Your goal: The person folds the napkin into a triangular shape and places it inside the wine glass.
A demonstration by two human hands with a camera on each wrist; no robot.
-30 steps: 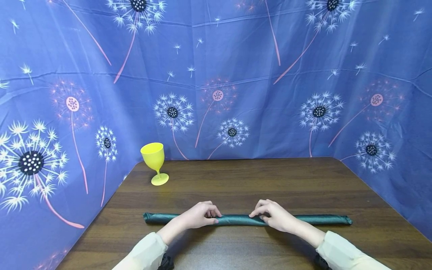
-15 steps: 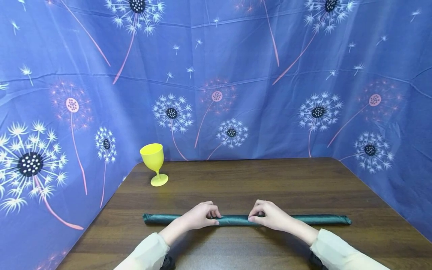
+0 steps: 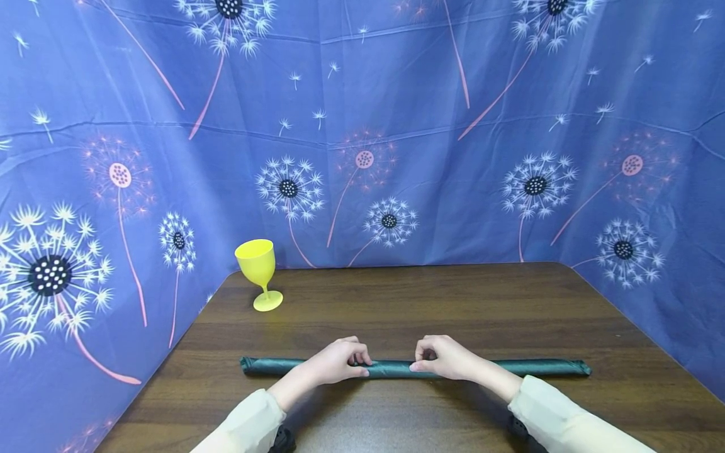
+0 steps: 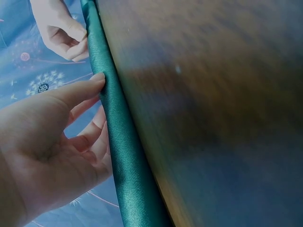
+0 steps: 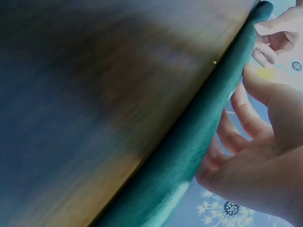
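A long roll of shiny dark green cloth lies crosswise on the wooden table. Left of its middle, my left hand pinches it, thumb on the near side and fingers bent over the top. My right hand grips the roll a short way to the right, its thumb and index finger bent into a ring. In the left wrist view, the thumb tip touches the satin roll while the other fingers curl along its side. The right wrist view has the thumb and fingers along the edge of the green roll.
A yellow goblet stands upright at the back left of the brown table. Blue fabric with dandelion prints hangs behind the table and along both sides.
My right hand has slid slightly left along the roll, and its thumb and index finger have closed together. My left hand, the roll and the goblet stay in place.
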